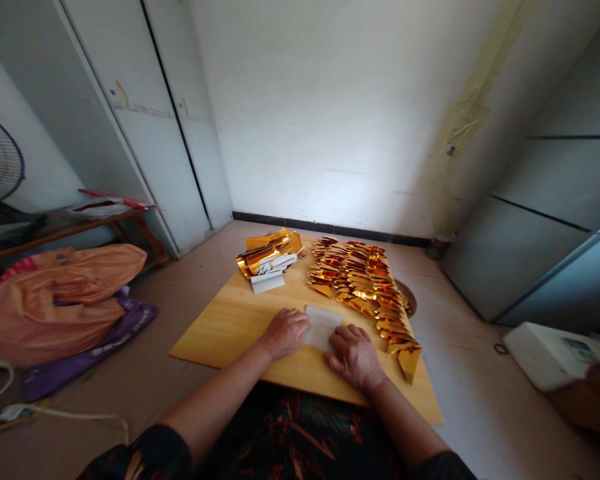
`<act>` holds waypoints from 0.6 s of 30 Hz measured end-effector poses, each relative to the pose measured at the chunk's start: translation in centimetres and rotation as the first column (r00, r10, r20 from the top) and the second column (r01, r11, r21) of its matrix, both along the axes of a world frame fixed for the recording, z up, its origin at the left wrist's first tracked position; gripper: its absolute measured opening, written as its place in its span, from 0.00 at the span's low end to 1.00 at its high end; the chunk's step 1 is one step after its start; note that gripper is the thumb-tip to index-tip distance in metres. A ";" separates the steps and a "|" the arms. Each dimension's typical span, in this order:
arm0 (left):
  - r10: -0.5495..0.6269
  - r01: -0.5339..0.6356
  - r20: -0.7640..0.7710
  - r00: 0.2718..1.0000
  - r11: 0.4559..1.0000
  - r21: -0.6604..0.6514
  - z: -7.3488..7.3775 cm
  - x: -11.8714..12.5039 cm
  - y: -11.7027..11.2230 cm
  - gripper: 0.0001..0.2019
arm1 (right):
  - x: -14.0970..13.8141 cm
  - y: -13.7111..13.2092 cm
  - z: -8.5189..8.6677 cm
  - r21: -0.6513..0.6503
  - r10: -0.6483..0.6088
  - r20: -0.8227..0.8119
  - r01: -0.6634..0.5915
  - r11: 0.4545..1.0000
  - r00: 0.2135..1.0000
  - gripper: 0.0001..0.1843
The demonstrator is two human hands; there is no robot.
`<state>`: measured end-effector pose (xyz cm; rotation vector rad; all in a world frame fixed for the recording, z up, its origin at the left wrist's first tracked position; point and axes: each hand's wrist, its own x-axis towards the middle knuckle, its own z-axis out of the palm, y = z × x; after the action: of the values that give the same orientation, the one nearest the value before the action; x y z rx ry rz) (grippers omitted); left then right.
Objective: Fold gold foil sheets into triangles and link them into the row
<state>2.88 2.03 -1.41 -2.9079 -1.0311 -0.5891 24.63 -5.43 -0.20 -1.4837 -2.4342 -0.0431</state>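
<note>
A pale sheet of paper lies flat on the wooden board in front of me. At its left edge, my left hand is closed with curled fingers on the paper. Opposite it, my right hand has bent fingers closed at the right edge; its fingertips are partly hidden. Rows of folded gold foil paper pieces overlap on the board's right side. Toward the far left of the board sits a loose pile of gold foil sheets, with another pale paper piece before it.
Grey cabinets stand at the left and a grey refrigerator-like unit at the right. An orange bag and a white cable lie on the left floor. A round container shows behind the board's right edge, and a white box sits farther right.
</note>
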 end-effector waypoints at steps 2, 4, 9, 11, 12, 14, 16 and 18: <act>0.048 -0.048 -0.027 0.998 0.999 0.026 0.1 0.5 -0.3 0.05 | 0.1 0.1 -0.1 0.035 0.023 -0.008 -0.023 0.999 1.000 0.14; 0.079 -0.077 -0.036 0.996 0.996 0.055 0.0 1.0 -0.4 0.07 | 0.0 0.3 -0.3 0.074 0.018 -0.018 -0.016 0.997 1.000 0.13; 0.080 -0.078 -0.018 0.997 0.993 0.087 -0.8 1.7 -0.1 0.08 | -0.3 1.6 -0.5 0.041 -0.086 -0.086 0.090 0.995 0.993 0.14; 0.066 -0.066 -0.006 0.998 0.995 0.078 -0.9 1.8 -0.1 0.09 | -0.6 2.5 -0.2 -0.007 -0.163 -0.142 0.164 0.986 0.976 0.11; 0.057 -0.057 0.002 0.998 0.996 0.071 -1.0 1.8 -0.1 0.08 | -0.8 3.0 0.0 -0.031 -0.212 -0.165 0.210 0.977 0.963 0.10; 0.043 -0.044 0.023 0.999 0.997 0.059 -1.1 1.6 -0.2 0.08 | -1.3 4.0 0.4 -0.116 -0.294 -0.141 0.279 0.953 0.945 0.11; 0.034 -0.036 0.051 0.998 0.998 0.048 -1.2 1.4 -0.3 0.08 | -1.9 4.9 0.8 -0.215 -0.406 -0.045 0.388 0.896 0.913 0.15; 0.028 -0.031 0.072 0.997 0.999 0.038 -1.4 1.2 -0.4 0.09 | -2.4 5.6 1.2 -0.276 -0.464 0.041 0.457 0.846 0.885 0.17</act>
<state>4.11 1.67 -2.78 -2.8519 -1.0555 -0.7082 22.24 0.12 0.99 -2.1531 -2.0653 0.2291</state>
